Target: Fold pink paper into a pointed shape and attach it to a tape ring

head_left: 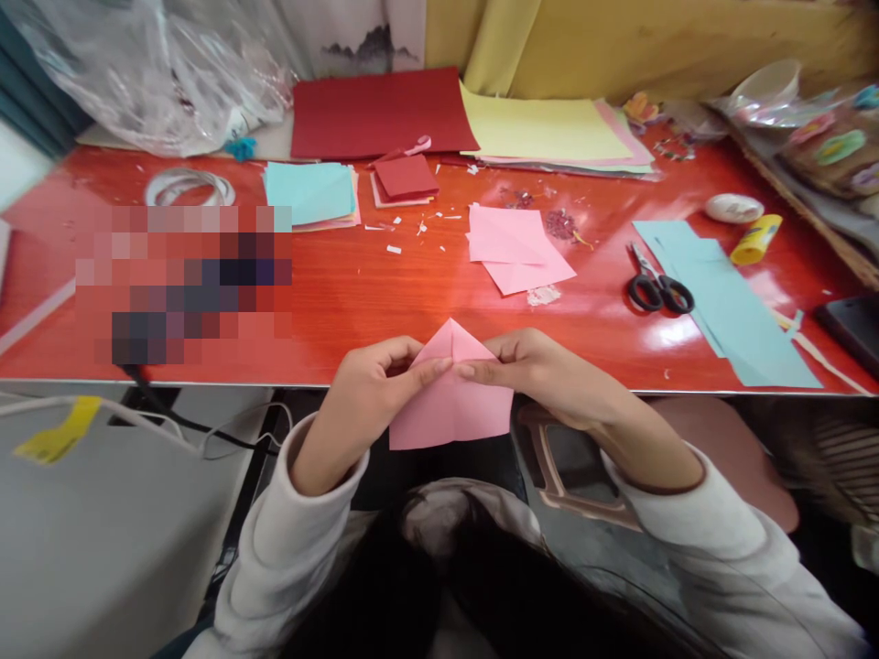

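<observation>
A pink sheet of paper [453, 412] is held up at the table's front edge, its top folded into a point with a crease down the middle. My left hand [377, 389] grips its left side, thumb on the front face and fingers behind. On the right side my right hand [542, 375] pinches it the same way. The two thumb tips nearly meet at the centre crease. Beyond the hands, loose pink sheets [515, 243] lie on the red table [330, 316].
Black-handled scissors [659, 288] rest by blue paper strips [742, 311] at the right, near a yellow tube [756, 240]. Behind are a blue stack [309, 192], red squares [405, 178], large red sheets [377, 114] and yellow sheets [549, 128]. Blurred blocks cover the left.
</observation>
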`<state>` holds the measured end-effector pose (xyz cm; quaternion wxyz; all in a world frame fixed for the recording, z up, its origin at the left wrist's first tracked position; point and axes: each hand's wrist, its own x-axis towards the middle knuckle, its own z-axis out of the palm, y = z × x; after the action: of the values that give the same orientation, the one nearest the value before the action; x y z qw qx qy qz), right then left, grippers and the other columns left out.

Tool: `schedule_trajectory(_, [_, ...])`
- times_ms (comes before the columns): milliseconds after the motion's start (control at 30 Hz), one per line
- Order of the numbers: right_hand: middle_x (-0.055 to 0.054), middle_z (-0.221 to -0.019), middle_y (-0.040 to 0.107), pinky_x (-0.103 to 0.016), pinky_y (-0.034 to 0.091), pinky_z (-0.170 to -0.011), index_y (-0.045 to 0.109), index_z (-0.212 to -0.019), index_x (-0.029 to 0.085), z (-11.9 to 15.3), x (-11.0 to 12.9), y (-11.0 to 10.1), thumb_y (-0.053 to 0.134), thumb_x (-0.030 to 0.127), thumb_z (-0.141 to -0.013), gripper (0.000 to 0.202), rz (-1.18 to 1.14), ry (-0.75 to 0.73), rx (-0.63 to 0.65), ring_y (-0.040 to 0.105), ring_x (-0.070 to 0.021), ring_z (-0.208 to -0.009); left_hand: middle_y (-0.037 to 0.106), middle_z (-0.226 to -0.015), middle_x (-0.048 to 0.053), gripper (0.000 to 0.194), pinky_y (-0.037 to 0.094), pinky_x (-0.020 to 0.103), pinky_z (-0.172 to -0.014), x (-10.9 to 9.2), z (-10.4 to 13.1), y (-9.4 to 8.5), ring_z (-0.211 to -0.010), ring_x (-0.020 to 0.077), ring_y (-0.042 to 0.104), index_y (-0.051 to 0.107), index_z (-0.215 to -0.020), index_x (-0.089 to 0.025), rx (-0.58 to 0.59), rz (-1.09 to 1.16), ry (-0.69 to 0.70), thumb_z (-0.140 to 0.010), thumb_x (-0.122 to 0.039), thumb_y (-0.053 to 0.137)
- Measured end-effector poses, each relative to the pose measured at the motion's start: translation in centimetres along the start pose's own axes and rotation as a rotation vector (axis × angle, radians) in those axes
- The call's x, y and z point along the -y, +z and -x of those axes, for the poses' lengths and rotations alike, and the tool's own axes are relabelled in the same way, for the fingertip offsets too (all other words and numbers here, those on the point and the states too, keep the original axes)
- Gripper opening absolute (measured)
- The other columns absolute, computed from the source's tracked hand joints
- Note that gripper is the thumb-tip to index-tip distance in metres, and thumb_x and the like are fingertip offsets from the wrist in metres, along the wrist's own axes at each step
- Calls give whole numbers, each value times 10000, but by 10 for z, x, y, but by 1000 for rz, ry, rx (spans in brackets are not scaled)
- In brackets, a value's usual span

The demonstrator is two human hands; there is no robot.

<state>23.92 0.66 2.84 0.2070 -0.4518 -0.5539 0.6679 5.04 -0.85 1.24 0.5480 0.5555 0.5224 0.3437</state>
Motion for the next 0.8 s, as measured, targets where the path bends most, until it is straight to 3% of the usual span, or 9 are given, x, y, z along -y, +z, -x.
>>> schedule_trajectory(433, [-6, -701, 604, -251, 385, -581, 679, -659, 188, -2, -2, -1, 720, 427, -705, 247, -100, 63, 11, 504, -107, -640, 607, -692, 13, 348, 369, 227, -536, 3, -4, -2, -623, 116, 510, 636, -756, -147, 4, -99, 33, -745, -495, 631])
schedule_trajectory(600, [7, -673, 578, -252, 392, -615, 667, -640, 193, -1, -1, -2, 718, 424, -711, 247, -89, 51, 24, 503, -104, -647, 619, -711, 18, 346, 377, 234, -550, 4, -4, -2, -637, 125, 522, 638, -768, -152, -2, -118, 31, -750, -497, 624])
schedule_trajectory(800, [17, -592, 475, -254, 325, -531, 603, -592, 182, -1, 3, -1, 661, 521, -737, 373, 8, 58, -27, 420, -93, -567, 599, -683, 1, 328, 370, 224, -553, 4, -3, -2, -634, 115, 504, 621, -728, -158, -9, -127, 35, -745, -486, 641])
